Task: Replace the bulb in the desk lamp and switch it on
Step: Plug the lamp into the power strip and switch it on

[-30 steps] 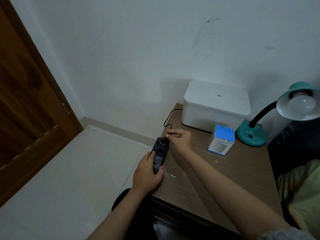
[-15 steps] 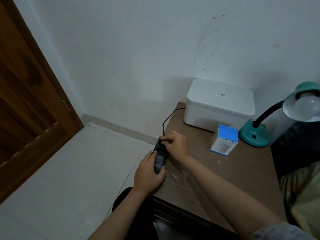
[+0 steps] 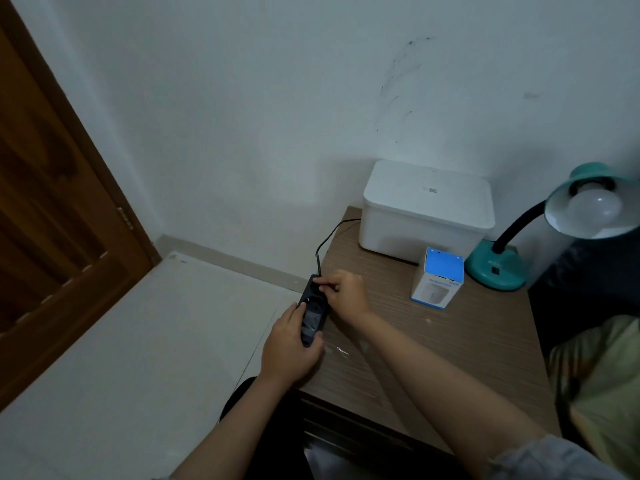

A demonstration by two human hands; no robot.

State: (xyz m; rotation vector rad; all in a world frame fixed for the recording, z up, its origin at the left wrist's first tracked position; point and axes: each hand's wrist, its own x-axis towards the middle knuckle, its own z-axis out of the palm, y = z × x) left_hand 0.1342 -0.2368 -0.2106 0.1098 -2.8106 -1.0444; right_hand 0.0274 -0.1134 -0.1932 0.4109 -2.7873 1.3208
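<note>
A teal desk lamp [image 3: 495, 268] stands at the table's far right, its shade holding a white bulb [image 3: 594, 209] that is unlit. A blue and white bulb box [image 3: 438, 278] stands upright in front of it. At the table's left edge lies a black power strip [image 3: 313, 318]. My left hand [image 3: 289, 348] grips its near end. My right hand [image 3: 343, 294] pinches the plug at its far end, where a black cord [image 3: 330, 237] runs up toward the wall. The plug itself is hidden under my fingers.
A white lidded box [image 3: 427, 209] sits at the back of the wooden table [image 3: 450, 358] against the wall. A brown wooden door [image 3: 52, 220] is at the left, pale floor below it. Dark and green fabric lies at the right edge.
My right hand dropped from just above the strip's far end onto it, pressing the plug down. My left hand stayed on the strip's near end. The view shifted slightly.
</note>
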